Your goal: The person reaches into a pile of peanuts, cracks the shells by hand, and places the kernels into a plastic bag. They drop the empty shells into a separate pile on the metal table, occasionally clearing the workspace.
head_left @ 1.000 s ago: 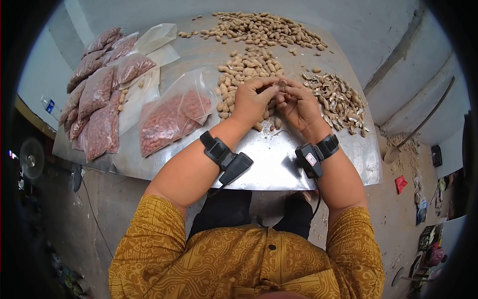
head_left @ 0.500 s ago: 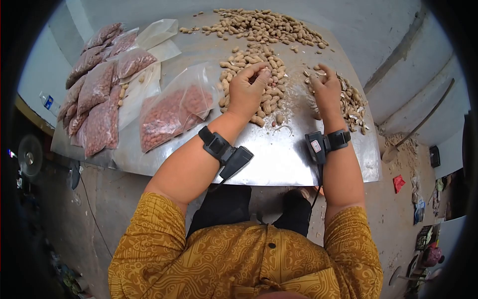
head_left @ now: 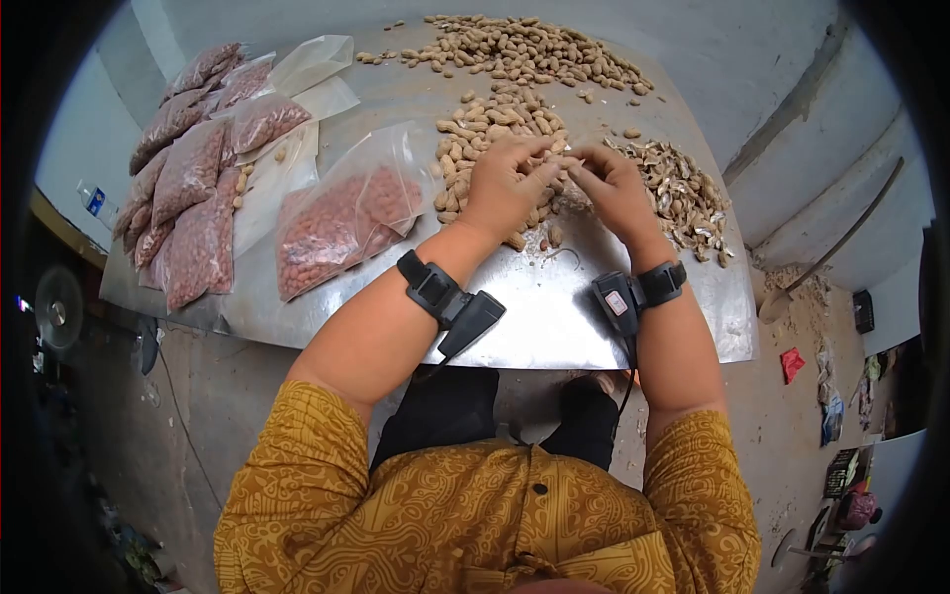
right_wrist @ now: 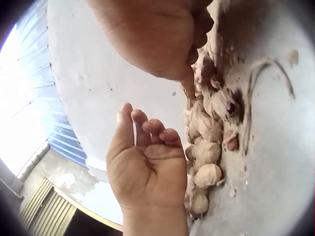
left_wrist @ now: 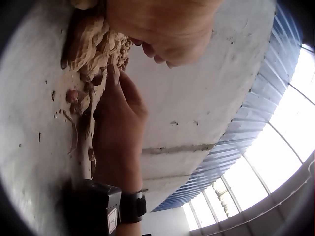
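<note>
Both hands meet over the near heap of unshelled peanuts [head_left: 460,148] in the head view. My left hand [head_left: 503,188] has its thumb and forefinger toward the right hand; its fingers are bent, and no nut shows on its palm in the right wrist view. My right hand [head_left: 623,198] brings thumb and forefinger close together beside the left fingertips. I cannot tell whether a small piece is between the fingertips. A whole peanut [head_left: 555,237] and bits of skin lie on the metal table [head_left: 534,317] below. Empty shells [head_left: 683,198] are heaped right of the right hand.
Left of the hands lies a clear bag [head_left: 346,233] part filled with pink-red kernels. Several filled bags [head_left: 193,173] are stacked at the far left, beside flat plastic bags [head_left: 317,69]. Another peanut heap [head_left: 534,49] spreads at the back. A long-handled shovel [head_left: 777,302] stands right.
My right hand parted from the left, reached right to the shell heap with its fingers spread, then came back to the left hand. The left hand stayed over the near peanuts.
</note>
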Available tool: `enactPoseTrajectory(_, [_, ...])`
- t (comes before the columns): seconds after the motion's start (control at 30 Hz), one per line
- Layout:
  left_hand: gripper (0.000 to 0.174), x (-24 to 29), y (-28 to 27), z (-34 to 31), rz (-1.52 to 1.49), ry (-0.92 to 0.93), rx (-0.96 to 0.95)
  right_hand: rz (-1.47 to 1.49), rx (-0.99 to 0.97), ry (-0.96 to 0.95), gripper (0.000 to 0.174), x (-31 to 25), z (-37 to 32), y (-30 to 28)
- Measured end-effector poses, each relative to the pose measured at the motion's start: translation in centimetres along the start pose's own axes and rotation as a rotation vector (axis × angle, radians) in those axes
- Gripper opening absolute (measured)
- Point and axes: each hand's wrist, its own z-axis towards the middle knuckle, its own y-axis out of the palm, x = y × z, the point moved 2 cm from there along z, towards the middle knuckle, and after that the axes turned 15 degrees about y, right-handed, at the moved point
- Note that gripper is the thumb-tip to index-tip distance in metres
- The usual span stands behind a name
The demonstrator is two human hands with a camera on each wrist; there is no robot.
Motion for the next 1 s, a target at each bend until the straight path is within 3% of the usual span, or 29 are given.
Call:
enactPoseTrajectory(0.07, [0.028,-0.3,0.2,0.0,-0.005,-0.002,-0.019,0.184,-0.011,-0.044,0.02,-0.1,-0.1,-0.1])
enactPoseTrajectory(0.2, [0.027,-0.1,0.4,0.0,-0.115,-0.07,-0.02,0.424,-0.124,0.048,0.014,-0.8,-0.7,0.3])
enactPoseTrajectory(0.3, [0.026,0.1,0.6,-0.1,-0.153,-0.082,0.016,0.485,-0.167,0.022,0.013,-1.4,-1.2,1.0])
enactPoseTrajectory(0.4, [0.026,0.6,0.6,0.0,-0.101,-0.148,-0.108,0.494,-0.161,0.003,0.013,-0.9,-0.8,1.4])
enactPoseTrajectory(0.6, [0.021,1.2,0.6,-0.1,-0.06,-0.095,-0.106,0.361,-0.053,-0.047,0.014,-0.6,-0.9,2.1])
enactPoseTrajectory(1.0, [0.021,1.3,0.6,-0.4,-0.081,-0.048,-0.082,0.409,0.053,-0.074,0.013,-1.3,-1.7,2.6])
